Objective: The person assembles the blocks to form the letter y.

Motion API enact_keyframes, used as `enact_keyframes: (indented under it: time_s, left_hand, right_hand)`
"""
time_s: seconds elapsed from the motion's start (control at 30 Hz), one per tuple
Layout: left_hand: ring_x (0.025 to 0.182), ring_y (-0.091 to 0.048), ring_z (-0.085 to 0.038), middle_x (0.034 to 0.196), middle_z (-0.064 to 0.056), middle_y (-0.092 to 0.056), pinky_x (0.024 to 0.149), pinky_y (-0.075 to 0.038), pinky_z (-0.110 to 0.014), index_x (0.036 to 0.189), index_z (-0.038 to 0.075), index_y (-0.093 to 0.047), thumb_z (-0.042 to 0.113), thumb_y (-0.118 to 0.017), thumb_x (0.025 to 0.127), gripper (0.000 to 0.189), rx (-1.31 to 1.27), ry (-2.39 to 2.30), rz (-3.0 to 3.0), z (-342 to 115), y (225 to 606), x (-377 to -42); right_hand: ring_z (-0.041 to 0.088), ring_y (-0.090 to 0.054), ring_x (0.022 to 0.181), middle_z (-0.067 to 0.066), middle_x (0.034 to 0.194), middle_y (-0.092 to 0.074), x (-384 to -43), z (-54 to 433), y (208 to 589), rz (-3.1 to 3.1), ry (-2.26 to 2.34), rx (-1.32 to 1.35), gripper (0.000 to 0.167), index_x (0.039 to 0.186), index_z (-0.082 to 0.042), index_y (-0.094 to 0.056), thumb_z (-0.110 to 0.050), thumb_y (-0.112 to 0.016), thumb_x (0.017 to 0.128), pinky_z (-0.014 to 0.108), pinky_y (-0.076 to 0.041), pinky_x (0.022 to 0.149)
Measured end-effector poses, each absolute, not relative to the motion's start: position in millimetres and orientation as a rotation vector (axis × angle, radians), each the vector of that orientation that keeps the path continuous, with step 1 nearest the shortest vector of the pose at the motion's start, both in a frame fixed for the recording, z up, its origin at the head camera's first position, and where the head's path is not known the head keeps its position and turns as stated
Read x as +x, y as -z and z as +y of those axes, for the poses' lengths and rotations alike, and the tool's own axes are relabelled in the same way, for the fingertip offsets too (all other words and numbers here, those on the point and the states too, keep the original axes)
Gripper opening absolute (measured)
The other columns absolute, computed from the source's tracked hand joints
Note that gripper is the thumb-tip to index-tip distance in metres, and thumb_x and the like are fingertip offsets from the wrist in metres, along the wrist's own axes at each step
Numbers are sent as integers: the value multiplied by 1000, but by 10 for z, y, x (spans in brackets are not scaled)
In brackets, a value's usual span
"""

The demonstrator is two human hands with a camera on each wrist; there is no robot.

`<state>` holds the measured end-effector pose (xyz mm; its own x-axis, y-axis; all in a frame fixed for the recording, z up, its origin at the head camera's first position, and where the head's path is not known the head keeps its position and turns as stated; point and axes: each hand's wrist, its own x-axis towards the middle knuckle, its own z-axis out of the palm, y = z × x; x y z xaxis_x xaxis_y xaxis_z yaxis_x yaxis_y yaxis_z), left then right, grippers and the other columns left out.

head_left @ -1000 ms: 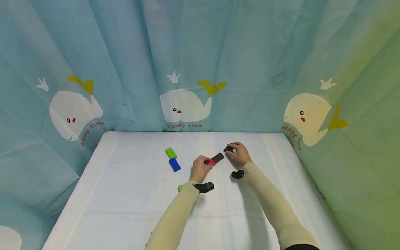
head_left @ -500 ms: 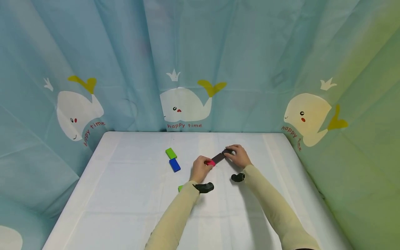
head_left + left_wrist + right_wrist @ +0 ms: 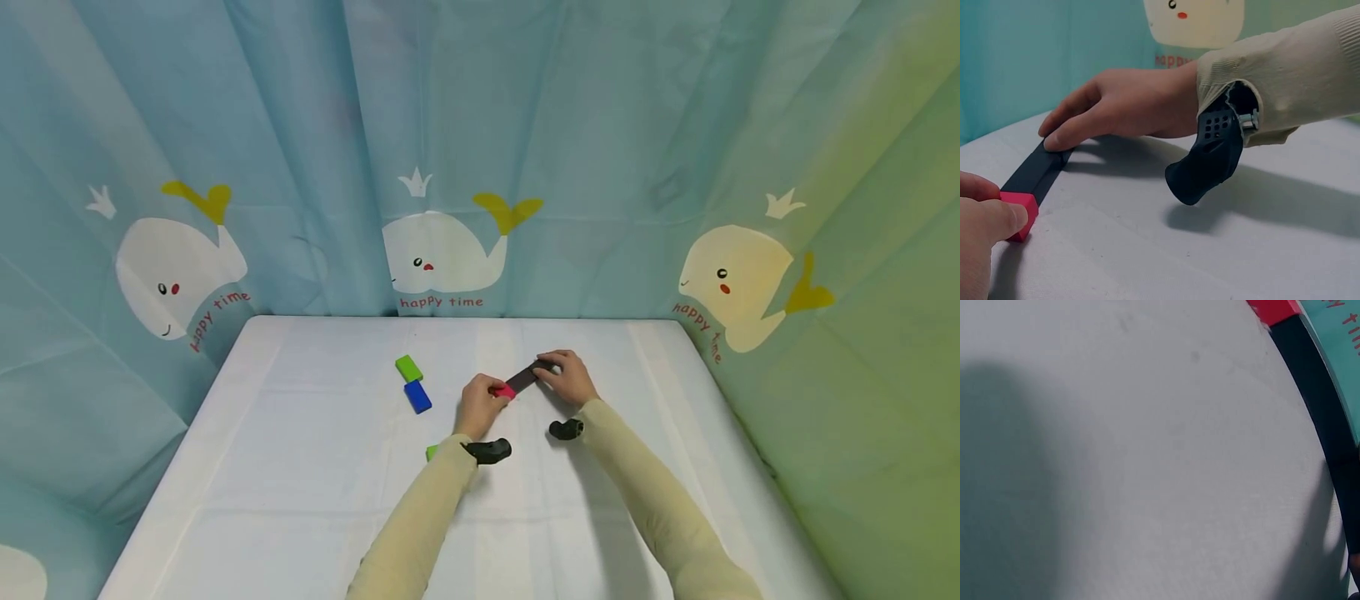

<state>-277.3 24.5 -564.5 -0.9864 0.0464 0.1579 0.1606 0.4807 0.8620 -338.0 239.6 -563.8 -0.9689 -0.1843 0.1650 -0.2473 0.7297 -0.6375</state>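
Observation:
In the head view my left hand [image 3: 480, 407] pinches a pink-red block [image 3: 506, 391] between thumb and fingers, flat on the table. End to end with it lies a black rectangular block [image 3: 521, 381]. A second black block [image 3: 542, 367] continues the line at the far right, its outer end pinched by my right hand [image 3: 572, 381] and partly covered by the fingers. The left wrist view shows the red block [image 3: 1030, 215] against the black one [image 3: 1034, 172], with a thin seam between the two black blocks near the right fingertips.
Left of the hands, a green block [image 3: 408, 368] and a blue block [image 3: 417, 397] lie nearly corner to corner. Another green block [image 3: 431, 452] peeks out from behind the left sleeve. A blue curtain [image 3: 600, 167] with whale prints hangs behind the white table [image 3: 300, 500].
My right hand has slid its black block down and left, from a gap apart to the end of the other black block. My left hand has stayed on the red block.

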Motion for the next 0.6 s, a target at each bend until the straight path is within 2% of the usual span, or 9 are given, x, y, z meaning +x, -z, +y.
enact_keyframes:
  time_s: [0.23, 0.6]
  left_hand:
    - [84, -58, -16, 96, -6, -64, 76, -49, -28, 101, 3, -73, 5, -77, 82, 20, -177, 1526, -2629, 239, 5648, -2777]
    - [86, -60, -19, 96, -8, -65, 77, -49, -29, 101, 2, -73, 3, -77, 80, 21, -199, 1517, -2612, 245, 5660, -2785]
  right_hand:
    - [41, -49, 118, 26, 126, -55, -3356, 2372, 5645, -2812, -1048, 362, 41, 123, 1, -66, -24, -70, 91, 55, -39, 98]
    - [42, -49, 118, 25, 125, -57, -3343, 2335, 5623, -2789, -1051, 354, 39, 122, 1, -66, -20, -71, 90, 56, -37, 100]
